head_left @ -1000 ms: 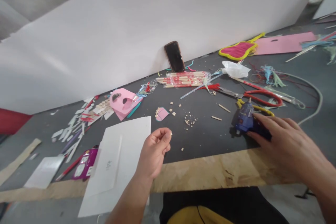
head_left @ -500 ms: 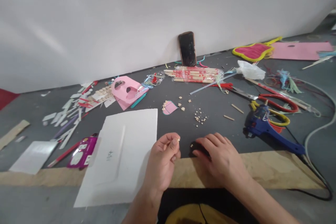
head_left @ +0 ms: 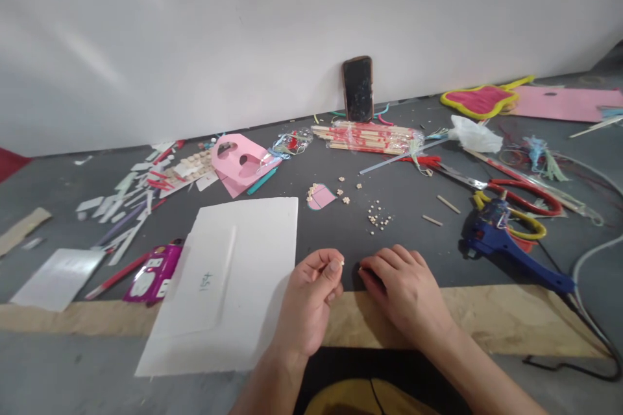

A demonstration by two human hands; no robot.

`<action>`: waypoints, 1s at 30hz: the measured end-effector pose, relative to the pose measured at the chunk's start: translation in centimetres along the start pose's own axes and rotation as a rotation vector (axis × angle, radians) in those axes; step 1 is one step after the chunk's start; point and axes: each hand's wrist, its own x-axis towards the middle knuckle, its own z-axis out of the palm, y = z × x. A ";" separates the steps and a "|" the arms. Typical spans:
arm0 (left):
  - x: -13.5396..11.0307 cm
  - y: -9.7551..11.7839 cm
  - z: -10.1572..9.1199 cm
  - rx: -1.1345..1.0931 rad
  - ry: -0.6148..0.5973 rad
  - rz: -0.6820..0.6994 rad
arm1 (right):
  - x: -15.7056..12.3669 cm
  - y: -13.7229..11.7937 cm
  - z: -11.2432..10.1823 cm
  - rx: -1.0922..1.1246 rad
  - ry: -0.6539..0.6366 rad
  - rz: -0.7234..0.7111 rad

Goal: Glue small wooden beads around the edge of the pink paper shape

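My left hand (head_left: 311, 295) is closed in a pinch, with a tiny pale wooden piece (head_left: 342, 263) at its thumb and fingertip. To its right, my right hand (head_left: 406, 288) rests low over the table's front edge, thumb and index finger drawn together at a second small pale piece (head_left: 360, 268). Beyond both hands lies a pink heart-shaped cutout (head_left: 322, 197), its left side covered with little flower-like clusters. Several loose flower clusters (head_left: 346, 200) sit beside it. Tiny cream bits (head_left: 379, 215) are scattered nearer the right hand.
On the left are a white board (head_left: 253, 259), a purple pack (head_left: 153, 275) and a pink mask-like cutout (head_left: 241, 165). A blue glue gun (head_left: 516, 246) and red-handled scissors (head_left: 525, 194) lie right. A phone (head_left: 358, 87) leans on the wall behind packaged sticks (head_left: 370, 137).
My right thumb and index finger have closed together on the small piece that lay between them on the table. The left hand keeps its pinch. The whole view has shifted slightly.
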 end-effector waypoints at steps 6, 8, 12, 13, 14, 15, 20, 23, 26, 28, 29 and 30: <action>0.1 -0.3 0.2 0.032 -0.005 0.001 | -0.1 0.2 -0.2 0.103 0.064 -0.008; 0.1 -0.4 0.4 0.047 -0.008 -0.002 | -0.1 0.1 -0.9 0.203 0.109 -0.019; 0.0 -0.6 1.0 0.093 -0.024 -0.025 | -0.1 -0.5 -2.9 0.350 0.226 -0.093; -0.1 -0.6 1.2 0.101 -0.031 -0.028 | -0.1 -0.7 -3.3 0.356 0.249 -0.116; -0.2 -0.5 1.4 0.106 -0.042 -0.032 | 0.0 -0.8 -3.6 0.351 0.262 -0.134; -0.2 -0.5 1.6 0.107 -0.055 -0.033 | 0.0 -0.8 -3.8 0.337 0.274 -0.146; -0.6 -0.3 2.3 0.107 -0.105 -0.037 | -0.1 -0.6 -3.8 0.290 0.304 -0.168; -0.7 -0.3 2.5 0.104 -0.128 -0.047 | -0.3 -0.4 -3.7 0.298 0.292 -0.169; -0.7 -0.3 2.6 0.117 -0.134 -0.047 | -0.4 -0.2 -3.8 0.297 0.285 -0.170; -0.7 -0.3 2.7 0.126 -0.136 -0.049 | -0.5 -0.2 -3.9 0.298 0.283 -0.172; -0.7 -0.3 2.7 0.126 -0.137 -0.052 | -0.5 -0.2 -3.9 0.300 0.278 -0.174; -0.7 -0.3 2.8 0.125 -0.140 -0.056 | -0.5 -0.1 -3.9 0.303 0.274 -0.175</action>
